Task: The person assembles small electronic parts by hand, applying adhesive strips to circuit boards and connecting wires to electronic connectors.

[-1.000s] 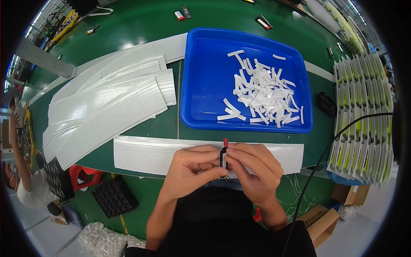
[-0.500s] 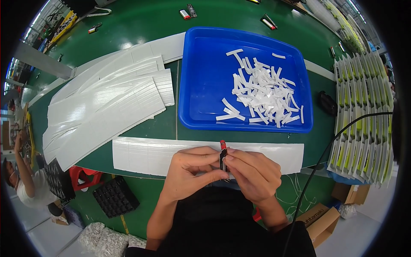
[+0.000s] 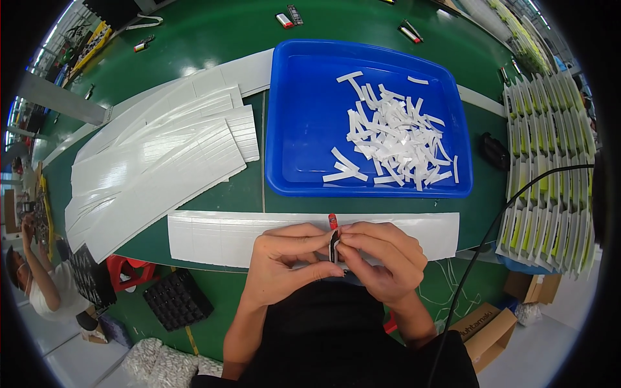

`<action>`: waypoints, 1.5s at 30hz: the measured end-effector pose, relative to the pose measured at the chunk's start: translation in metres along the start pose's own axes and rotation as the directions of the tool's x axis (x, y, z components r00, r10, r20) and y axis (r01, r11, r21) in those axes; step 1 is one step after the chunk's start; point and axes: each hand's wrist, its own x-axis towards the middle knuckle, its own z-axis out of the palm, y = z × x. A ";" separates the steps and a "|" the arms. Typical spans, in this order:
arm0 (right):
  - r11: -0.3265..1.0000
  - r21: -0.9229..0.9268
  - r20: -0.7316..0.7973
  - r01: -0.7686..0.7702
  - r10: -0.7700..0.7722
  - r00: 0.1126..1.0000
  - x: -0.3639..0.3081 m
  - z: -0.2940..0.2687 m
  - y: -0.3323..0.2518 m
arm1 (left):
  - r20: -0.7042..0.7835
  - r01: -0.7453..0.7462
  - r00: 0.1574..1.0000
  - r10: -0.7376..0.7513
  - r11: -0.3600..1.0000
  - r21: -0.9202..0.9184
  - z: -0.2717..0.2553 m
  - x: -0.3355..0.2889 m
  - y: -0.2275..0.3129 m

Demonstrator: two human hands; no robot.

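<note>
Above the front edge of the green table, my left hand [image 3: 284, 262] pinches a small black electronic piece [image 3: 334, 246] with a red end between fingers and thumb. The fingertips of my right hand [image 3: 388, 258] close on the same piece from the other side. It stands nearly upright, its red end pointing away from me; my fingers cover much of it. Beneath the hands lies a long white adhesive-looking sheet [image 3: 213, 234]. Beyond it, a blue tray [image 3: 301, 123] holds a heap of short white strips [image 3: 398, 139].
Stacked white sheets [image 3: 162, 155] spread over the left side. At right stand rows of white-and-green packs [image 3: 546, 174], with a black cable [image 3: 498, 226] hanging nearby. Red-and-white battery pieces [image 3: 284, 21] lie at the far side. A co-worker [image 3: 48, 278] is at the far left.
The small piece has turned slightly in my fingers, showing more of a pale edge. Both hands keep their grip in nearly the same place.
</note>
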 end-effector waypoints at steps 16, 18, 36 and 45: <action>0.995 0.075 0.089 -0.059 0.052 0.995 0.009 -0.006 0.003 | 0.023 -0.056 0.998 0.055 0.998 0.034 -0.001 0.003 0.001; 0.990 0.108 0.143 -0.086 0.071 0.987 0.015 -0.011 0.006 | 0.042 -0.059 0.997 0.057 0.998 0.036 -0.002 0.003 0.001; 0.996 0.085 0.183 -0.030 0.014 0.983 0.019 -0.015 0.010 | 0.018 -0.016 1.000 0.016 1.000 -0.002 0.004 0.002 0.003; 0.999 0.036 0.207 0.018 -0.025 0.978 0.024 -0.017 0.010 | 0.015 -0.009 1.000 0.008 0.999 0.039 0.004 0.001 0.003</action>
